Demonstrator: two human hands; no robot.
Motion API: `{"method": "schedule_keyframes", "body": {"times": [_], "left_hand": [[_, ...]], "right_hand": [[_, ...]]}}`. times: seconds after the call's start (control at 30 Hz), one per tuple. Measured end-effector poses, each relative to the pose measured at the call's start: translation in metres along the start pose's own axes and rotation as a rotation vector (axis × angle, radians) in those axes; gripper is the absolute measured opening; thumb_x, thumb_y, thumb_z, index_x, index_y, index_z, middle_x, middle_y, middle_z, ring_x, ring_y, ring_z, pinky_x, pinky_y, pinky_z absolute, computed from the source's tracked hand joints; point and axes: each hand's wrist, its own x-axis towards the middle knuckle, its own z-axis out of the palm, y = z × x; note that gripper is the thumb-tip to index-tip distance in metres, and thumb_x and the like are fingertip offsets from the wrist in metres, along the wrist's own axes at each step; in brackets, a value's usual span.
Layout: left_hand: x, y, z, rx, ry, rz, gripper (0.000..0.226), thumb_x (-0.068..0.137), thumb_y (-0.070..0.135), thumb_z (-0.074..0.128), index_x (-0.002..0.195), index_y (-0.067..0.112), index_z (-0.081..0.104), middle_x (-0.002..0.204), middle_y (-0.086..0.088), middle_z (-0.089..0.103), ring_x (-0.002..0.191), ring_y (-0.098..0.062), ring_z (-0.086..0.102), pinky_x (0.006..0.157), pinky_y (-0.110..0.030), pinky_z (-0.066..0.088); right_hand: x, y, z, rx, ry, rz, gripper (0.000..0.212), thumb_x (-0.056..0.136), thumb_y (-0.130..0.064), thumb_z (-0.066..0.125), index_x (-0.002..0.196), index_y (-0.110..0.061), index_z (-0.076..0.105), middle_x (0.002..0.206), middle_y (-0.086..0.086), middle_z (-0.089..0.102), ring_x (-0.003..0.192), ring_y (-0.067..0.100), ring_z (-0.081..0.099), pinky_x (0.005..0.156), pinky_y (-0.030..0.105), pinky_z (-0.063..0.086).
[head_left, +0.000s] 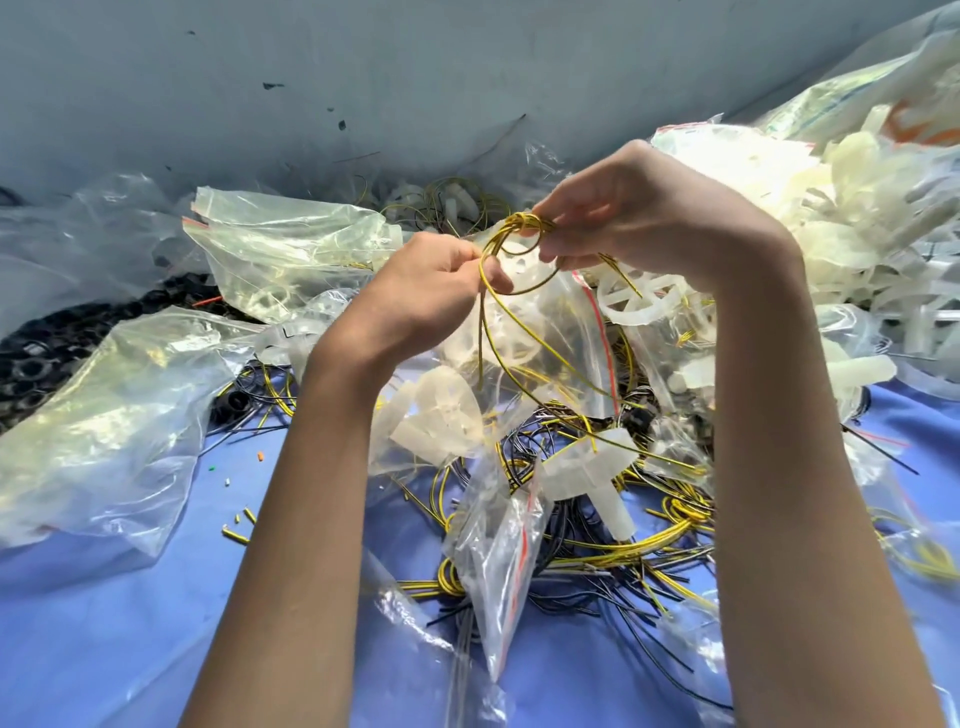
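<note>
Head cam is showing both hands up mid-frame, the right hand (623, 223) pinching a small coil of yellow wire (519, 228) while the left hand (431, 291) is gripping its loose tail, probably keeping it taut for winding above the bag pile (260, 244).

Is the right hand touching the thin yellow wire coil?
Touching: the head view shows the right hand pinching the thin yellow wire coil with its fingers.

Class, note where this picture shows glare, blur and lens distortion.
Head view: glare streaks the clear bag at left; white plastic parts at right are washed out and soft; the yellow wire at centre is fairly sharp; wide-angle stretch at the edges.
</note>
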Motion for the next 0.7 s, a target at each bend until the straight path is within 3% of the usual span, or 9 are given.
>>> {"method": "schedule_keyframes", "body": {"times": [0.07, 0.13, 0.3, 0.4, 0.5, 0.57, 0.7], "left_hand": [[0.000, 0.000, -0.004, -0.047, 0.001, -0.013, 0.035, 0.099, 0.014, 0.040, 0.079, 0.026, 0.066, 0.109, -0.007, 0.069, 0.104, -0.015, 0.059, 0.088, -0.029, 0.042], [-0.001, 0.001, -0.005, -0.101, 0.024, -0.046, 0.039, 0.101, 0.019, 0.032, 0.083, 0.023, 0.067, 0.110, -0.007, 0.067, 0.107, -0.018, 0.059, 0.091, -0.032, 0.042], [-0.002, 0.003, -0.006, -0.204, -0.018, -0.117, 0.064, 0.101, 0.051, 0.018, 0.094, 0.016, 0.072, 0.090, 0.011, 0.073, 0.092, 0.000, 0.061, 0.080, -0.027, 0.043], [-0.002, 0.002, -0.005, -0.105, -0.037, -0.063, 0.049, 0.098, 0.051, 0.034, 0.083, 0.023, 0.072, 0.103, 0.003, 0.071, 0.103, -0.009, 0.060, 0.091, -0.031, 0.044], [-0.004, 0.000, -0.003, -0.020, -0.044, -0.011, 0.025, 0.094, 0.031, 0.056, 0.073, 0.026, 0.067, 0.091, 0.010, 0.067, 0.088, 0.000, 0.060, 0.084, -0.021, 0.043], [-0.004, -0.001, -0.003, -0.006, -0.024, 0.003, 0.026, 0.094, 0.027, 0.058, 0.070, 0.027, 0.066, 0.085, 0.011, 0.064, 0.083, -0.001, 0.059, 0.080, -0.018, 0.043], [-0.004, -0.001, -0.007, 0.018, 0.024, 0.019, 0.030, 0.094, 0.027, 0.059, 0.064, 0.028, 0.067, 0.086, 0.000, 0.064, 0.093, -0.019, 0.060, 0.091, -0.033, 0.044]], "right_hand": [[0.003, 0.001, 0.001, 0.050, 0.031, 0.007, 0.012, 0.082, -0.011, 0.073, 0.092, -0.018, 0.074, 0.065, -0.003, 0.070, 0.064, 0.006, 0.066, 0.056, 0.014, 0.054], [0.006, 0.003, 0.001, 0.093, 0.067, 0.010, 0.013, 0.080, -0.014, 0.074, 0.093, -0.018, 0.074, 0.066, -0.004, 0.069, 0.064, 0.009, 0.066, 0.066, 0.024, 0.059], [0.007, 0.008, 0.001, 0.154, 0.129, -0.021, 0.009, 0.078, -0.016, 0.077, 0.085, -0.021, 0.073, 0.063, -0.005, 0.069, 0.059, 0.007, 0.065, 0.063, 0.022, 0.057], [0.007, 0.009, 0.001, 0.188, 0.141, -0.021, 0.011, 0.080, -0.009, 0.074, 0.082, -0.020, 0.073, 0.063, -0.003, 0.069, 0.060, 0.008, 0.066, 0.066, 0.024, 0.058], [0.006, 0.011, 0.000, 0.211, 0.112, -0.011, 0.016, 0.081, -0.004, 0.072, 0.093, -0.015, 0.072, 0.075, 0.008, 0.071, 0.065, 0.012, 0.069, 0.071, 0.026, 0.058], [0.005, 0.013, -0.002, 0.199, 0.097, -0.007, 0.020, 0.080, -0.004, 0.072, 0.099, -0.012, 0.072, 0.080, 0.010, 0.073, 0.070, 0.015, 0.071, 0.072, 0.025, 0.058], [0.002, 0.017, -0.006, 0.150, 0.128, 0.027, 0.022, 0.076, 0.002, 0.074, 0.095, -0.008, 0.074, 0.083, 0.013, 0.072, 0.073, 0.017, 0.073, 0.072, 0.023, 0.058]]}}
